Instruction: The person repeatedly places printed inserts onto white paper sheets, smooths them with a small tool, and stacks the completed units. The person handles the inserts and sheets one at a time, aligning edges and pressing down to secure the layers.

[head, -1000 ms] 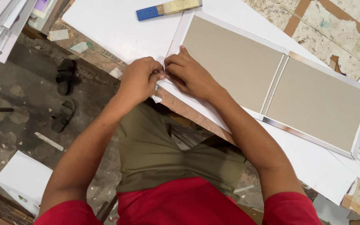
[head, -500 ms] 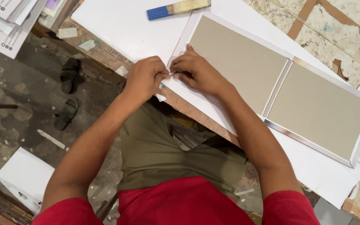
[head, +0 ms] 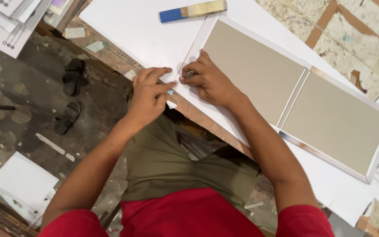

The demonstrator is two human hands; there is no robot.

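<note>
Left hand: the left hand [head: 149, 94] sits at the near edge of the table [head: 123, 30], fingers curled loosely, index finger stretched toward 3 o'clock; its fingertips press on the corner of the white sheet [head: 154, 39]. It clasps nothing that shows.
Right hand: the right hand [head: 210, 81] lies flat-ish on the cover's white border, fingers bent and pointing to 9 o'clock, fingertips pressing down on the border's corner fold. Whether something thin is pinched under them cannot be told.
Gap between hands: the two sets of fingertips almost meet, just beside each other over the same corner.
Cover: the cover [head: 286, 105] is two grey boards laid side by side on a white wrap, running from 10 o'clock to 4 o'clock across the table. Its near-left corner lies directly under the right fingertips; the rest stretches away from the hands toward 3 and 4 o'clock.
Left board: the left board [head: 251, 70] starts right at the right hand's knuckles, touching the hand at 1 o'clock of it.
Right board: the right board [head: 336, 120] lies well apart from both hands.
Brush: the brush [head: 193, 10], blue handle and pale head, lies at 12 o'clock of the hands, well apart.
Floor: sandals [head: 70, 94] at 9 o'clock of the left hand, below table level.
</note>
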